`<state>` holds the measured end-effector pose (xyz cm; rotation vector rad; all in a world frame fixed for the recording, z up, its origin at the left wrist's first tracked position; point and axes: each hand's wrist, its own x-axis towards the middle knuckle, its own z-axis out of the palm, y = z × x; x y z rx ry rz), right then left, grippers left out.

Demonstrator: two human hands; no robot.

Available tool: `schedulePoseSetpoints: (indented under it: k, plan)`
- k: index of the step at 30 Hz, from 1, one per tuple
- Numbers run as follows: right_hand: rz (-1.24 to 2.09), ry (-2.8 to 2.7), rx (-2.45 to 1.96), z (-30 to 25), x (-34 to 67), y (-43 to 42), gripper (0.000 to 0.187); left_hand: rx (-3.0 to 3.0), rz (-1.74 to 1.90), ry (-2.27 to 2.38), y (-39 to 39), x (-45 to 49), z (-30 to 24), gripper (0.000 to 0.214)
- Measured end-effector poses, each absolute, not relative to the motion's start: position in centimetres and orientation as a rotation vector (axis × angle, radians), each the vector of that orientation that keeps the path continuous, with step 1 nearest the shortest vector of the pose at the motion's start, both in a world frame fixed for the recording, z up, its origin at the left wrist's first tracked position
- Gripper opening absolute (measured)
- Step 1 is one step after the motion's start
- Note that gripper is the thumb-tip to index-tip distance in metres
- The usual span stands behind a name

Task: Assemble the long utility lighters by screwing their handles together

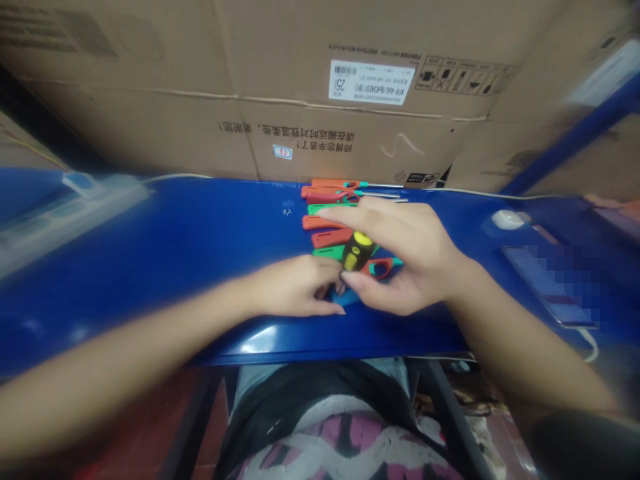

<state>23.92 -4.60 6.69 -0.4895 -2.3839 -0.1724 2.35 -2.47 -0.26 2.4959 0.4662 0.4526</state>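
Note:
My right hand (400, 257) is closed round a short yellow-and-black screwdriver (357, 251), held upright with its tip down near the blue table (175, 247). My left hand (295, 287) rests on the table beside it, fingers pinched together at the screwdriver's tip over a small blue piece (345, 298); what those fingers grip is hidden. Behind both hands lies a row of several orange and green screwdrivers (333, 200), their shafts pointing right.
Large cardboard boxes (300, 87) stand along the table's back edge. A white power strip (70, 200) lies at the left. A phone (547, 283) with a white cable and a round white object (507, 219) lie at the right.

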Motion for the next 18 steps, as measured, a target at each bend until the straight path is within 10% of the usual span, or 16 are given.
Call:
schedulePoseSetpoints:
  k: [18]
  plan:
    - [-0.177, -2.360, -0.586, 6.47, 23.79, -4.47, 0.028, 2.490, 0.454, 0.458, -2.25, 2.34, -0.37, 0.021]
